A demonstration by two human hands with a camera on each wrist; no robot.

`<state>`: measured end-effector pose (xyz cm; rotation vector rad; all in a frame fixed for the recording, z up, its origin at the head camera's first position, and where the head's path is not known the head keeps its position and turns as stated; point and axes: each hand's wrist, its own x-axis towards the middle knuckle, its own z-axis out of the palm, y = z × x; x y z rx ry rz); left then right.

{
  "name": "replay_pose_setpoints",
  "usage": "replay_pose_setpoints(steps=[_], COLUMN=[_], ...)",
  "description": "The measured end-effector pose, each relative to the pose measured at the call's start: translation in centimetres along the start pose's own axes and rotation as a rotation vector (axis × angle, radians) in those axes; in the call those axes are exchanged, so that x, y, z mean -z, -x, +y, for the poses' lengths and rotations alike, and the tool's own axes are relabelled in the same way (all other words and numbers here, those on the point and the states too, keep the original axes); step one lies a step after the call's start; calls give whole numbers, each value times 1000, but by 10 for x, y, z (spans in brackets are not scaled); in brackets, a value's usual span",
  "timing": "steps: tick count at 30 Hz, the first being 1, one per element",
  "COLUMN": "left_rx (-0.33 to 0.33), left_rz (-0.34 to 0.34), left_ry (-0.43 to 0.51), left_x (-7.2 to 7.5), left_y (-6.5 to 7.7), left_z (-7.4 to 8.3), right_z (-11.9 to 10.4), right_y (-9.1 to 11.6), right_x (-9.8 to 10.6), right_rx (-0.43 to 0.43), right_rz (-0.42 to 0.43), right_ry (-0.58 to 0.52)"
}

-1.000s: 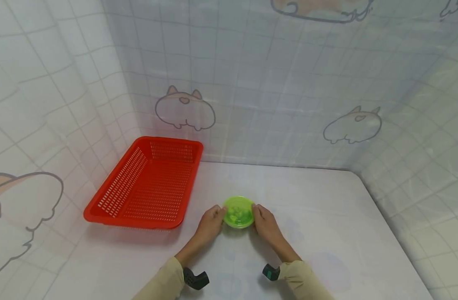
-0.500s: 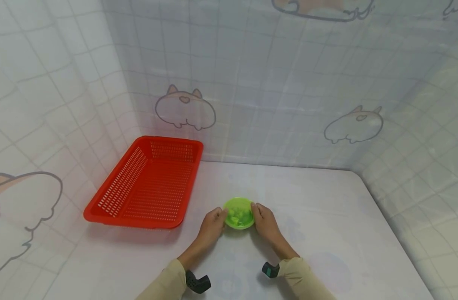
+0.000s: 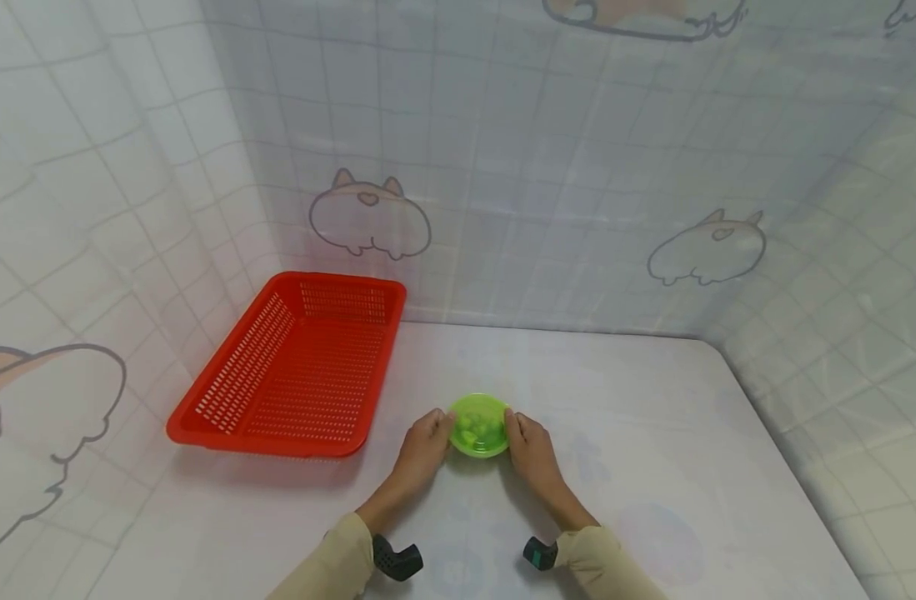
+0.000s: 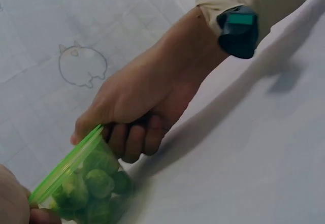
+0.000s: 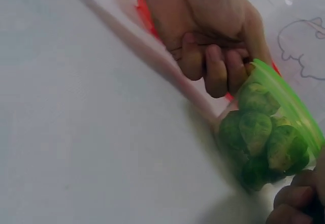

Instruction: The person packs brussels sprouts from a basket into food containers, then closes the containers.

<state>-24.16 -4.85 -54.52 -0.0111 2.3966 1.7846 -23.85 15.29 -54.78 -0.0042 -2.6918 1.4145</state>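
A small clear plastic tub with a bright green lid (image 3: pixel 478 423) is between my two hands in the head view. Several Brussels sprouts (image 5: pixel 256 130) show through its wall in both wrist views. My left hand (image 3: pixel 422 450) grips the lid's rim on the left side, thumb on top. On the opposite side my right hand (image 3: pixel 533 456) holds the rim the same way, its other fingers curled below, as the left wrist view shows. The lid (image 4: pixel 66 165) sits on the tub all round where visible. Whether the tub's base touches the table cannot be told.
A red perforated plastic basket (image 3: pixel 386 367) stands on the white table (image 3: pixel 623 417) to the left of my hands. Pale grid-patterned sheets with cartoon animals (image 3: pixel 371 218) enclose the table at the back and both sides. Each wrist carries a dark device (image 3: pixel 396 560).
Hands and tub stay nearly in place, with only very slight shifts. Both hands keep their grip on the rim throughout. The basket has not moved.
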Motion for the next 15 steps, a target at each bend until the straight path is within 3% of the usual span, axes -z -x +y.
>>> replay_pose_setpoints(steps=[6,11,15], left_rx=[-12,-6,-42], left_rz=[76,143,209], left_ry=[-108,-133,-145], left_x=[2,3,2], left_y=[-1,-3,-7], left_z=[0,2,12], right_z=[3,2,-1], right_y=[1,-2,-12], right_x=[-2,2,10], right_rx=[-2,-8,-18], right_rz=[54,36,41], right_ry=[3,24,28])
